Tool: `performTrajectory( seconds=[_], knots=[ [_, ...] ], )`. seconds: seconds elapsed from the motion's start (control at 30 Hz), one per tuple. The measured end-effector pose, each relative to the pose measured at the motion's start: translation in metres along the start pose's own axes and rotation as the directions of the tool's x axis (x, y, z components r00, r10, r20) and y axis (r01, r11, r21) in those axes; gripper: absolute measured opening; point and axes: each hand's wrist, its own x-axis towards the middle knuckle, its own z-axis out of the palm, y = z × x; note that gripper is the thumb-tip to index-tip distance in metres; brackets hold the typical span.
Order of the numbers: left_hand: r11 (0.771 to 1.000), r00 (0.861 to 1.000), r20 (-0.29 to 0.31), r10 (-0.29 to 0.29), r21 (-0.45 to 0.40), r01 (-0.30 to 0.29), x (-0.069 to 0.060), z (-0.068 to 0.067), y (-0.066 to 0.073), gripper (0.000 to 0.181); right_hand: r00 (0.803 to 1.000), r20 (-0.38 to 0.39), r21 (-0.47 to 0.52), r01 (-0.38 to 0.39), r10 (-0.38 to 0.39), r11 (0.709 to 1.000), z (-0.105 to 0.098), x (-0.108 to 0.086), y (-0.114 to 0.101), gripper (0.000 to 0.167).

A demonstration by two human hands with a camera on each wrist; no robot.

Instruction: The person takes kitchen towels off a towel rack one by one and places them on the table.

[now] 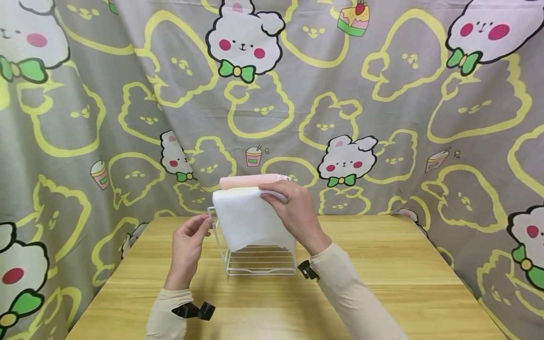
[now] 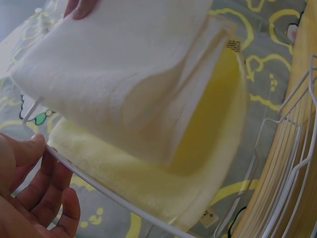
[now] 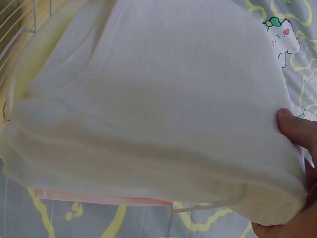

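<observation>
A white wire rack (image 1: pixel 261 273) stands on the table, with a white towel (image 1: pixel 248 217) draped over its front upper bar. My right hand (image 1: pixel 301 215) pinches the towel's upper right edge between thumb and fingers; the right wrist view shows the thumb (image 3: pixel 296 128) on the cloth. At the rack's left side, my left hand (image 1: pixel 189 250) pinches the white wire frame (image 2: pixel 106 192) between thumb and fingertips. Behind the white towel hangs a yellow towel (image 2: pixel 215 111), mostly covered in the head view. A pink towel (image 1: pixel 248 180) lies over a bar farther back.
The wooden table (image 1: pixel 140 293) reaches back to a grey curtain (image 1: pixel 272 118) printed with rabbits and yellow outlines. Shelf wires run across the rack's lower part. Black straps (image 1: pixel 193 310) with small mounts sit on both wrists.
</observation>
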Motion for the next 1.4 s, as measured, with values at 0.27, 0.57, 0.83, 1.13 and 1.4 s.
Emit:
performTrajectory(
  seconds=[0.27, 0.57, 0.83, 1.13, 1.4],
  knots=[
    [1.0, 1.0, -0.002, -0.003, 0.004, 0.003, 0.0, 0.0, 0.001, 0.029, 1.0, -0.024, -0.002, 0.005, -0.006, 1.0, -0.006, 0.002, -0.002, 0.019],
    [1.0, 1.0, -0.003, 0.005, -0.019, -0.005, 0.001, 0.001, 0.0, 0.03, 0.999, -0.051, 0.011, 0.01, -0.01, 1.0, -0.014, 0.004, -0.004, 0.02],
    [0.999, 1.0, -0.009, 0.009, -0.035, -0.009, 0.002, 0.002, -0.002, 0.022, 0.998, -0.064, 0.008, -0.008, 0.009, 1.0, -0.02, 0.004, -0.004, 0.022],
    [1.0, 1.0, -0.01, 0.001, 0.015, -0.001, 0.001, 0.0, -0.001, 0.021, 0.995, -0.1, 0.041, 0.007, -0.003, 0.999, -0.024, 0.007, -0.004, 0.022],
    [1.0, 1.0, -0.009, 0.002, 0.008, -0.002, 0.0, 0.0, -0.001, 0.016, 0.994, -0.111, 0.086, -0.008, 0.017, 0.996, -0.031, 0.009, -0.008, 0.023]
  ],
)
